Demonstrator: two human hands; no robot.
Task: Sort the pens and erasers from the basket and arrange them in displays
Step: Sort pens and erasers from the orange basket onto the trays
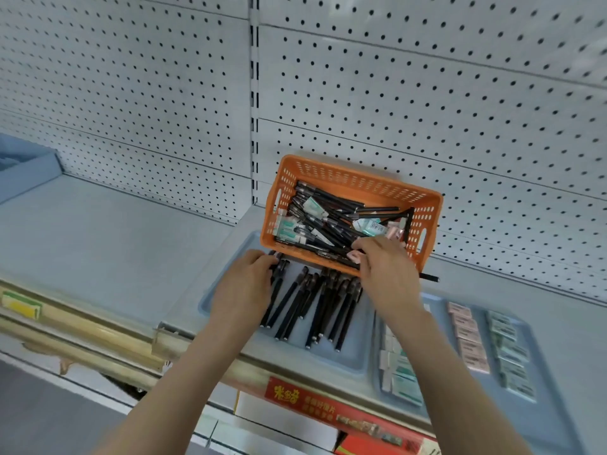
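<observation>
An orange basket (356, 175) stands at the back of the shelf and holds several black pens (328, 221) mixed with green-white and pink erasers (371, 226). In front of it a blue tray (348, 359) carries a row of black pens (331, 303) lying side by side. My left hand (243, 287) rests at the tray's left end, its fingers curled round the caps of the leftmost pens. At the basket's near right corner my right hand (389, 274) reaches in over the pens. A black pen (430, 278) sticks out from under its palm.
A second blue tray (558, 389) to the right holds three columns of erasers: white-green (399, 369), pink (468, 338) and green (512, 354). White pegboard backs the shelf. A blue bin (29, 169) sits far left. Red boxes lie on the shelf below.
</observation>
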